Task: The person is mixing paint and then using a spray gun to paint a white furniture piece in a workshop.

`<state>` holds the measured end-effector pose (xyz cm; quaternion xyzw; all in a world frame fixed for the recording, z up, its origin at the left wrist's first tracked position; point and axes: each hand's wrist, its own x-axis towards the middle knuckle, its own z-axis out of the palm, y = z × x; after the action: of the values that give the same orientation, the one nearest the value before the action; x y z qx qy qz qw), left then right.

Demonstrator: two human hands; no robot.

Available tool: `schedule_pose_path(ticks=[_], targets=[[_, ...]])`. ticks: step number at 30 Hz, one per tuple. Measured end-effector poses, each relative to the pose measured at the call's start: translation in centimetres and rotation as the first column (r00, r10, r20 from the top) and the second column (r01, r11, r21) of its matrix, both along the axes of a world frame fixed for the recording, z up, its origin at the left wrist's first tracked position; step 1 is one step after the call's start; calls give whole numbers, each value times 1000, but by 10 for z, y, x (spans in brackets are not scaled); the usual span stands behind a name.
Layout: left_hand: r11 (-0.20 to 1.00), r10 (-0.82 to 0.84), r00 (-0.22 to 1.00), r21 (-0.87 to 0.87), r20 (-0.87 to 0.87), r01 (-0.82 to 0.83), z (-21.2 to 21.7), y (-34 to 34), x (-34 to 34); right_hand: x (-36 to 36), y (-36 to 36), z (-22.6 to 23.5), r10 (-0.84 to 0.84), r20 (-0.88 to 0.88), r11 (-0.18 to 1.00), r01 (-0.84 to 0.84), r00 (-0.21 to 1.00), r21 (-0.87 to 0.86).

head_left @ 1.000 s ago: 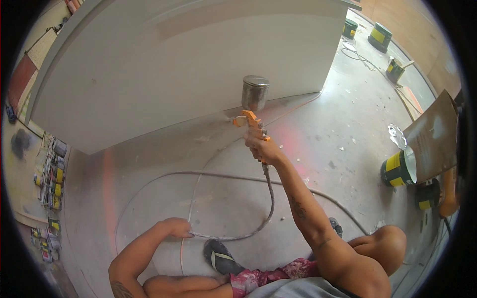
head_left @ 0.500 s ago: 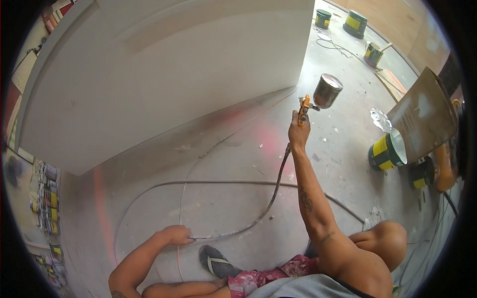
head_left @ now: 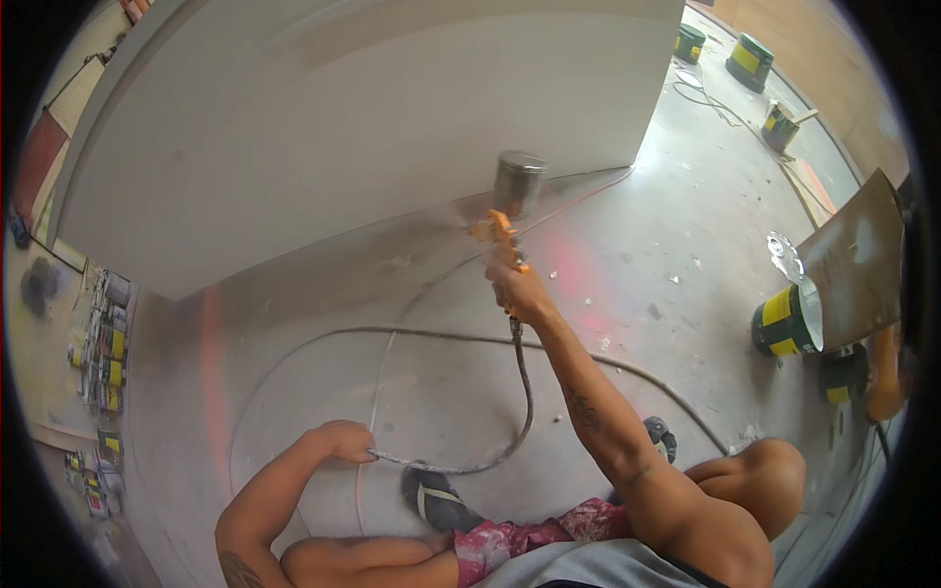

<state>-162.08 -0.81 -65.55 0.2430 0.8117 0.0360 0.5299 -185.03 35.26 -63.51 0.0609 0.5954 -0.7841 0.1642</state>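
Note:
My right hand (head_left: 516,286) is wrapped round the handle of an orange spray gun (head_left: 503,232), its arm stretched out ahead. A metal paint cup (head_left: 520,180) sits on top of the gun, slightly blurred. The gun points left, close to the bottom edge of a large pale grey panel (head_left: 353,127) that stands on the floor. From the gun's handle an air hose (head_left: 527,392) hangs down and curves to my left hand (head_left: 345,441), which is closed around it low at the left. The fingertips of that hand are mostly hidden.
At right stand an open green-and-yellow paint bucket (head_left: 787,321) and a brown cardboard sheet (head_left: 851,260). More buckets (head_left: 749,63) are at the far right. Several cans (head_left: 110,367) line the left side. Loops of hose (head_left: 676,397) lie across the grey floor near my sandalled foot (head_left: 438,498).
My right hand has swung left with the spray gun, from beyond the panel's right end to in front of its lower edge. My left hand still holds the hose, slightly higher in view.

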Motion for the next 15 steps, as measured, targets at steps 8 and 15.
schedule_pose_path(ticks=[8,15], targets=[[999,-34,999,5,26,34,0,10,-5,6,3,2,135,-28,986,-131,990,103],[998,-56,998,8,20,56,-5,26,-24,-24,89,-15,-315,-73,931,323,946,169]])
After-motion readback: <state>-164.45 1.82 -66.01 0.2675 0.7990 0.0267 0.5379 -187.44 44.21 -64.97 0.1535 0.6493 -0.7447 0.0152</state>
